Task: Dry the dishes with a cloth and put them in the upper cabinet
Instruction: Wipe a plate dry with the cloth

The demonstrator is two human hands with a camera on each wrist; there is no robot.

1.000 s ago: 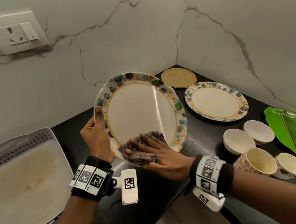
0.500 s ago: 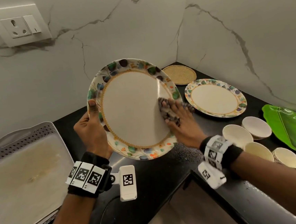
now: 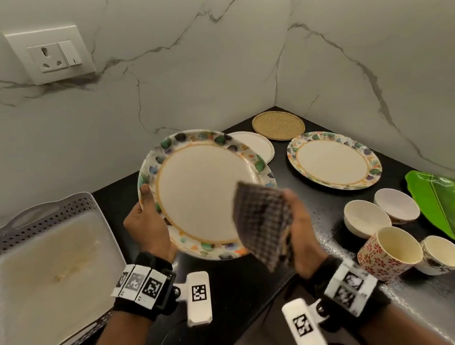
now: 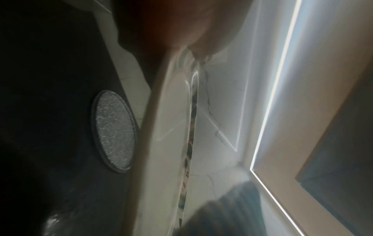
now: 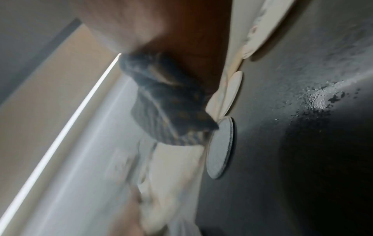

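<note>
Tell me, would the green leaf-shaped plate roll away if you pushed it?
Probably not. The green leaf-shaped plate lies flat and long on the black counter, so it would likely slide. Its glossy surface looks stiff and maybe slippery.

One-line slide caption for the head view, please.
Left hand holds a floral-rimmed plate tilted above the black counter while the right hand grips a checked cloth.

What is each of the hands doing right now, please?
Left hand: grips the rim of the floral plate.
Right hand: holds the checked cloth.
</note>
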